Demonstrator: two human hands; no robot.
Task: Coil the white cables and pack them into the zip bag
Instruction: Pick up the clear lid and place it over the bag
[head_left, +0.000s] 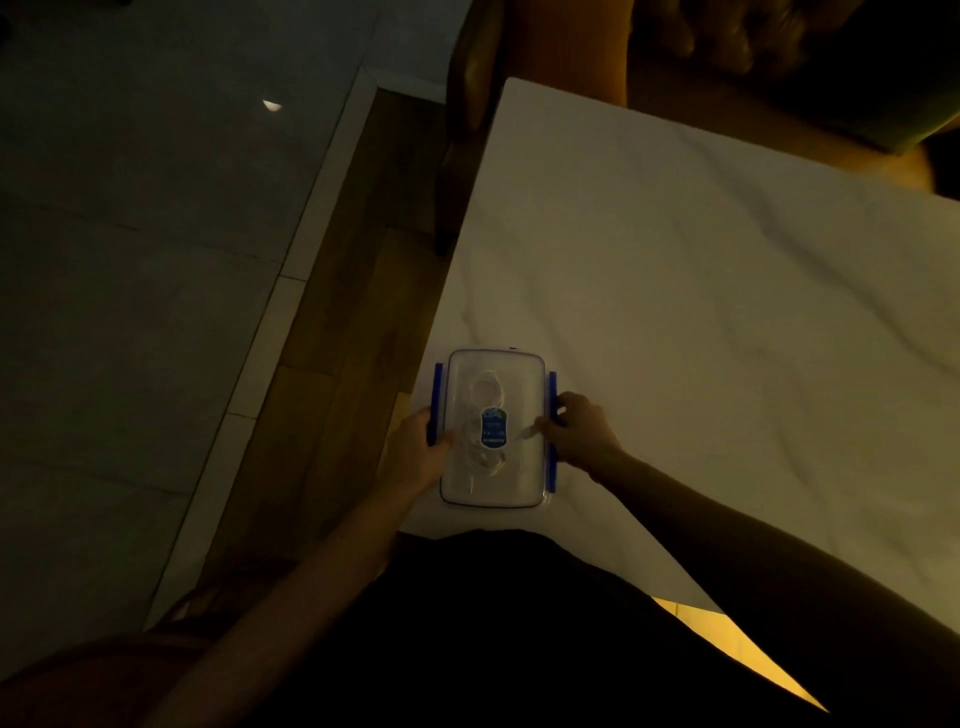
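Squarely between left hand (415, 447) and right hand (579, 431) lay the lidded box (498, 370), long axis pointing away, white cables (485, 391) inside; both hands gripped its blue clips (438, 379)

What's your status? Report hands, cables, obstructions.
Left hand grips clear box at left side, right hand at right side. White cables coiled inside, lid on. No zip bag in view.

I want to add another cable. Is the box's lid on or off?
On. The clear lid covers the box, its label over the coiled white cables. Clips latched: cannot tell.
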